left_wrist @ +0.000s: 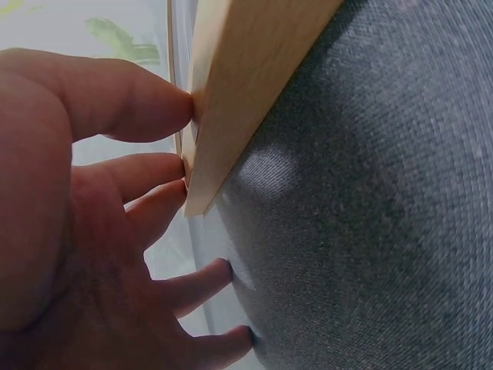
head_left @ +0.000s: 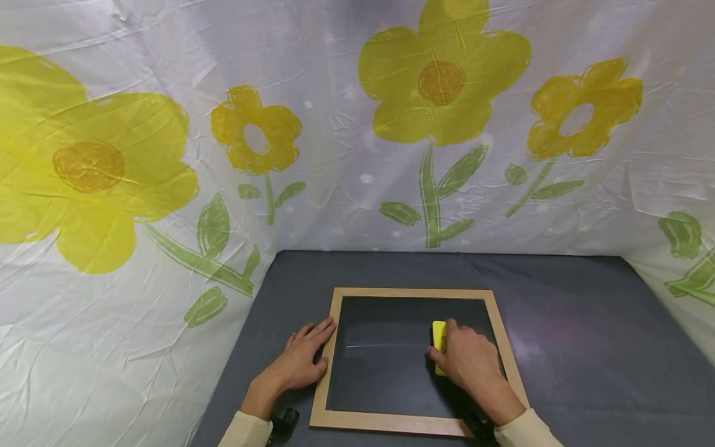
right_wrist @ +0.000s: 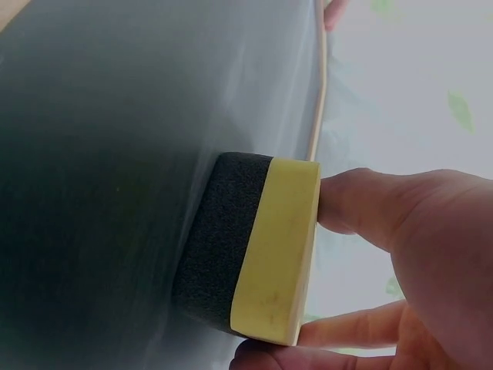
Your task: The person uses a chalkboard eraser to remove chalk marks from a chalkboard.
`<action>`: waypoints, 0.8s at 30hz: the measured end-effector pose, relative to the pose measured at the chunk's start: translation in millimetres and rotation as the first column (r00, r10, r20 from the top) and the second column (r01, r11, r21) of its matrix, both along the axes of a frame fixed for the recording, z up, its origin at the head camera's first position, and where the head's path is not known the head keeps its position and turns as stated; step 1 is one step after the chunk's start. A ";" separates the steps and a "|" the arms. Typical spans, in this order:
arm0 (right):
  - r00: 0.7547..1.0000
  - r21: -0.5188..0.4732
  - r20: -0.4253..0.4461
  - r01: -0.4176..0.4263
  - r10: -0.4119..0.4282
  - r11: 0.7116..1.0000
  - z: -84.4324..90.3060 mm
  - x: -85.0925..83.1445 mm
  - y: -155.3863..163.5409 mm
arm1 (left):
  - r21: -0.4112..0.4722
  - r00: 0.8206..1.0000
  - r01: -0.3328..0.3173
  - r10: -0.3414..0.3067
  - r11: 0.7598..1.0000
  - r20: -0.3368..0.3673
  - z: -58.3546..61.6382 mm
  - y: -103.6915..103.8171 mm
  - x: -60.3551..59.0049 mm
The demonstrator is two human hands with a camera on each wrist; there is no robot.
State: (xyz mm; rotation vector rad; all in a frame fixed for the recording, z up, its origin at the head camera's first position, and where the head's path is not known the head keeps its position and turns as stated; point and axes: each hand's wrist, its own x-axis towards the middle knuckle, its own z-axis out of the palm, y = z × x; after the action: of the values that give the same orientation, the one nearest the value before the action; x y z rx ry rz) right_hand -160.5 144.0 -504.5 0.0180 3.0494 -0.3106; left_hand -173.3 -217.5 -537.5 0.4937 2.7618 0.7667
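Left hand (head_left: 298,362) splayed, right hand (head_left: 473,359) gripping one block eraser (head_left: 439,329).
The left thumb and some extended fingertips touch the wooden frame (head_left: 322,397) at its left side; the right thumb and fingers pinch the eraser, yellow above black foam, which rests right of centre on a single dark chalkboard (head_left: 380,379). Dark gray cloth (head_left: 586,354) lies beneath; beyond, a white curtain (head_left: 335,124) shows four yellow flowers (head_left: 391,62).

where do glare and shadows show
Head view: purplish sheen on the dark grey cloth tabletop, right side, and shadow below the right hand on the black rectangular wood-framed board; left wrist: bright oval spot on the cloth; right wrist: pale sheen on the board
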 end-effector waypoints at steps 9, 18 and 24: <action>1.000 -0.006 -0.021 -0.012 0.012 1.000 -0.7 -0.2 -4.6 | 0.003 1.000 -0.004 0.004 1.000 0.004 -0.2 0.4 0.1; 1.000 -0.023 -0.024 -0.015 0.015 1.000 -2.9 -1.0 -9.8 | 0.006 1.000 0.003 -0.003 1.000 0.002 0.3 -0.3 0.3; 1.000 -0.017 -0.016 -0.022 0.022 1.000 -2.8 -2.1 -14.9 | 0.004 1.000 0.003 -0.003 1.000 -0.006 0.5 0.0 0.2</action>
State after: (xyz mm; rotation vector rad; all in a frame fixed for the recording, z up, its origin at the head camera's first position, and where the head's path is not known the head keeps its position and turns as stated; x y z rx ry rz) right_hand -162.6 129.1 -507.3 -0.0190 3.0599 -0.3373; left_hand -173.0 -217.5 -537.0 0.5007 2.7649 0.7711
